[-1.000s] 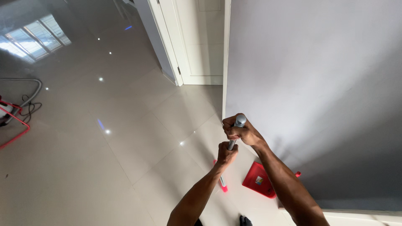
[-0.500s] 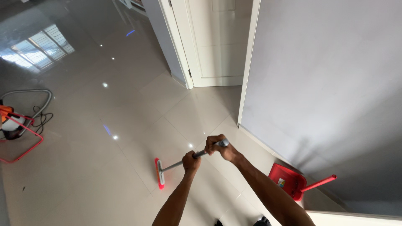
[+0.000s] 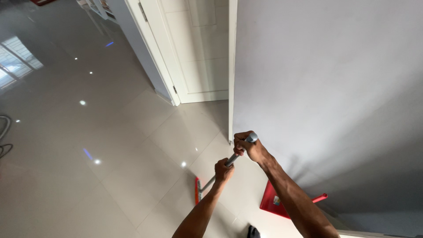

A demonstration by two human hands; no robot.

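Long grey metal-handled floor mop w/ red flat head (image 3: 211,181) slanting from upper right, near the wall, down-left to glossy beige tiled floor (image 3: 110,154); head low, near centre. Right hand (image 3: 246,145) closed round handle top; left hand (image 3: 224,169) closed round shaft lower down. Mop head seen edge-on, partly hidden by left forearm. Red plastic dustpan w/ red handle (image 3: 275,202) on floor at right, part-covered by right arm; contents unclear.

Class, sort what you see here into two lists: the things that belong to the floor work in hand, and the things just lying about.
In use:
- left hand, gripping the grey handle lower down
- right hand, gripping its top end
- floor wiper with a red head, on the tiled floor

Lying about:
- red dustpan by the wall
- white door
- cable at the left edge
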